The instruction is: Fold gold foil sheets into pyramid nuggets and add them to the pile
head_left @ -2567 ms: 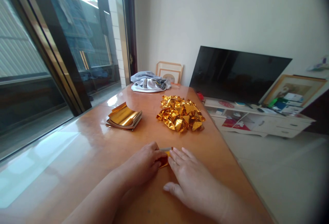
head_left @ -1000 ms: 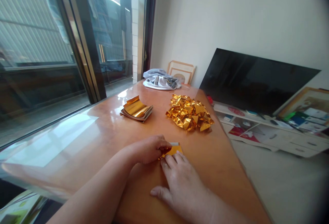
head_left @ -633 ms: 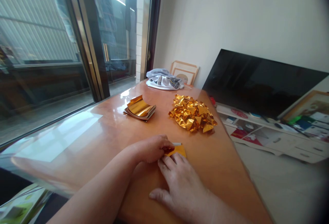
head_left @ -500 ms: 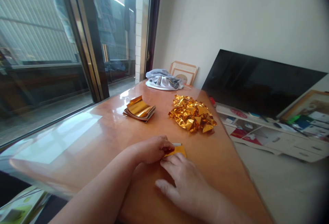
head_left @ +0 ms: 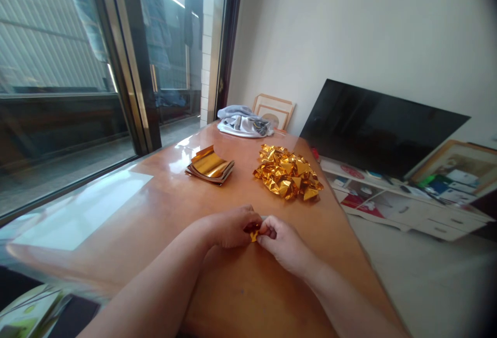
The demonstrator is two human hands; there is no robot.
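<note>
A small sheet of gold foil paper (head_left: 254,235), partly folded, is pinched between my two hands just above the wooden table (head_left: 248,296). My left hand (head_left: 235,226) is closed on its left side, and my right hand (head_left: 280,239) grips the right side between thumb and fingers. Most of the sheet is covered by my fingers. Beyond my hands, a stack of gold foil sheets (head_left: 210,165) lies on the left, its top sheet curling up. To the right of the stack is a heap of folded gold foil pieces (head_left: 288,172).
At the table's far end lies a bundle of pale cloth (head_left: 244,121), with framed pictures (head_left: 274,110) leaning on the wall behind. A large black television (head_left: 380,126) stands over a white cabinet (head_left: 404,208) on the right. Left is a glass sliding door (head_left: 62,69).
My right hand has gone from lying spread over the foil paper to pinching its right side. Less of the sheet shows now. My left hand has stayed nearly in place.
</note>
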